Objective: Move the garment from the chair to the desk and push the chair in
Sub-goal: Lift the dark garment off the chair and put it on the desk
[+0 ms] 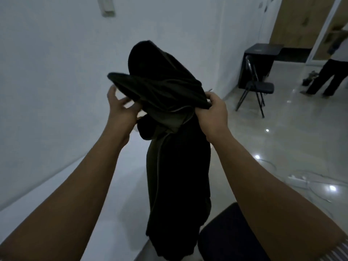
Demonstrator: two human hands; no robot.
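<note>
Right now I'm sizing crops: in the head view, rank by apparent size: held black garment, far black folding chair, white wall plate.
1. Black garment, enlarged by nearness.
2. Black folding chair.
3. White wall plate.

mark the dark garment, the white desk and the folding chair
dark garment (pixel 178 176): head view, hanging lower part
white desk (pixel 128 194): head view, bare top
folding chair (pixel 262 87): head view, seat

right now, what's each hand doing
Left hand: gripping the dark garment at its upper edge.
Right hand: gripping the same garment's bunched top.
</note>
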